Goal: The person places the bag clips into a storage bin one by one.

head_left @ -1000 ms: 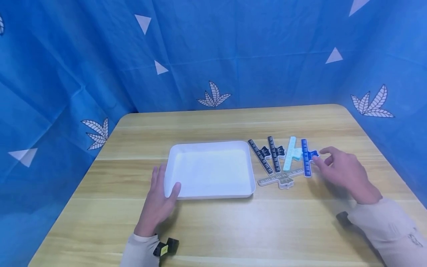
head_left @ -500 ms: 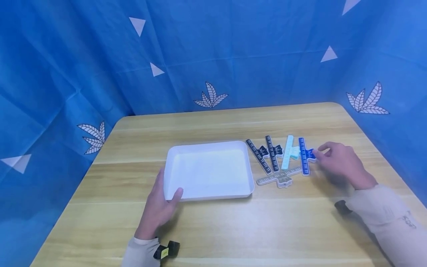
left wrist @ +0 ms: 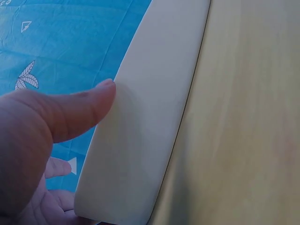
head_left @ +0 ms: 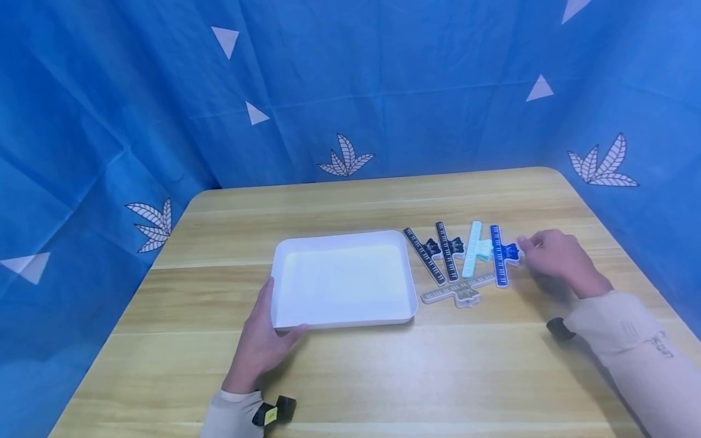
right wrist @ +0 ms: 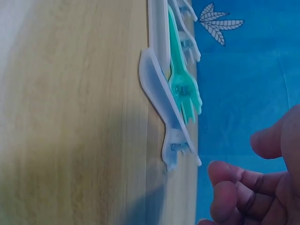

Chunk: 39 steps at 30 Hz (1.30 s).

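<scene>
Our left hand [head_left: 263, 342], spread, touching the eight-o'clock corner of a white rectangular tray [head_left: 345, 281], our right hand [head_left: 557, 255], loosely curled, nothing held, beside a dark-blue T-shaped plastic clip [head_left: 500, 255] at the tray's three o'clock

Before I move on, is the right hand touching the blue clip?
Apart. The right wrist view shows it: a narrow strip of blue cloth is visible between the right hand and the blue clip.

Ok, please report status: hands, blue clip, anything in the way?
Left hand touching tray's near left corner. Right hand beside blue clip, holding nothing. Blue clip on table. Gray clip close to its near end.
</scene>
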Available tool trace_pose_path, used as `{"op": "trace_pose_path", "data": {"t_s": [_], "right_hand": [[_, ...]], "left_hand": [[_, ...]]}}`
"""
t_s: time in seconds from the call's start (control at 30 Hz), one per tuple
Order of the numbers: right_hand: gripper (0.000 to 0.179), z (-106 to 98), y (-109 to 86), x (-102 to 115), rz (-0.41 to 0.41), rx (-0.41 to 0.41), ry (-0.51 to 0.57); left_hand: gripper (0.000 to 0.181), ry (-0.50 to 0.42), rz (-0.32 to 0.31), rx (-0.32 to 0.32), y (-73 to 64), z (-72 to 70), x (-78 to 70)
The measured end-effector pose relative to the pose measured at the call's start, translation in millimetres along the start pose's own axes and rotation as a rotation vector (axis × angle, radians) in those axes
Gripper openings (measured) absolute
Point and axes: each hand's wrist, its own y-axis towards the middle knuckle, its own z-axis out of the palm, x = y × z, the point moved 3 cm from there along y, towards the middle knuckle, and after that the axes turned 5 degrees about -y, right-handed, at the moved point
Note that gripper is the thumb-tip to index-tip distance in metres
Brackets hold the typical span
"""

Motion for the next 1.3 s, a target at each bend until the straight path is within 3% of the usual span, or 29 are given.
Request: {"op": "trace_pose_path", "data": {"t_s": [0.27, 0.77, 1.13, 1.3], "right_hand": [[0.077, -0.2, 5.4, -0.2, 0.004, 0.055, 0.010], [0.071, 5.0, 15.6, -0.7, 0.021, 0.134, 0.016], [0.042, 10.8, 18.0, -4.1, 0.025, 0.186, 0.023], [0.038, 11.8, 19.7, -5.2, 0.030, 0.201, 0.018]], "left_hand": [[0.113, -0.005, -0.046, 0.003, -3.0, -1.0, -0.3], [0.112, 0.026, -0.077, 0.019, -6.1, -4.9, 1.4], [0.110, -0.007, -0.044, 0.020, -2.3, -2.1, 2.4], [0.110, -0.006, -0.074, 0.028, -1.7, 0.9, 2.5]]}}
